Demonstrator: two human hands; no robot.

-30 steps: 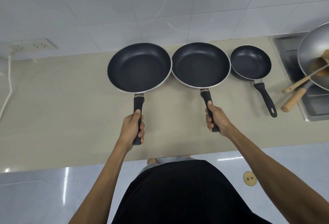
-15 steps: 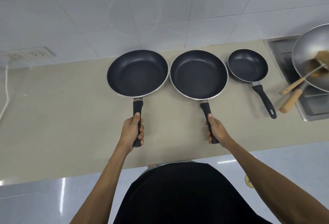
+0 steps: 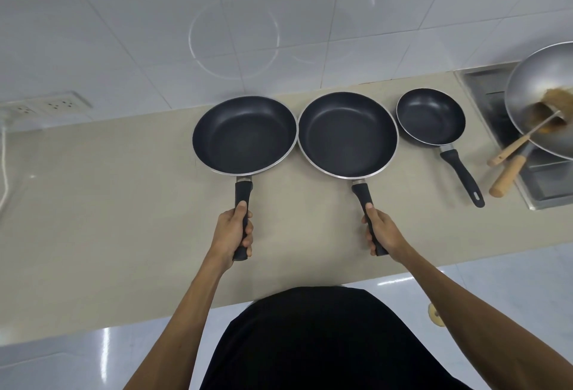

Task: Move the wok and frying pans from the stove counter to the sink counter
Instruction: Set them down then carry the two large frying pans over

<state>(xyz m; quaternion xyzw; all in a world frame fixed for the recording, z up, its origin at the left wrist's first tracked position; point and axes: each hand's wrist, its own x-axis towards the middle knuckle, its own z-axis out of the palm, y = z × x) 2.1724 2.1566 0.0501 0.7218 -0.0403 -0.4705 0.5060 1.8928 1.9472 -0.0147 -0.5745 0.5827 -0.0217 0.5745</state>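
Observation:
Two large black frying pans sit side by side on the beige counter point(image 3: 93, 203), rims almost touching. My left hand point(image 3: 232, 231) grips the black handle of the left frying pan point(image 3: 245, 135). My right hand point(image 3: 383, 231) grips the handle of the middle frying pan point(image 3: 347, 135). A small black frying pan point(image 3: 431, 116) lies to their right, handle pointing toward me, untouched. At the far right a steel wok point(image 3: 533, 92) rests over the stove point(image 3: 552, 185), holding brown food and a wooden-handled ladle point(image 3: 514, 147).
A wall socket strip point(image 3: 46, 106) and white cable point(image 3: 4, 172) are at the far left. White tiled wall stands behind the counter. The wok's wooden handle point(image 3: 508, 177) sticks out over the stove's front edge. Glossy floor lies below the counter edge.
Both large pans have shifted slightly nearer me and downward in view with my hands still on their handles. The small pan and wok stay put.

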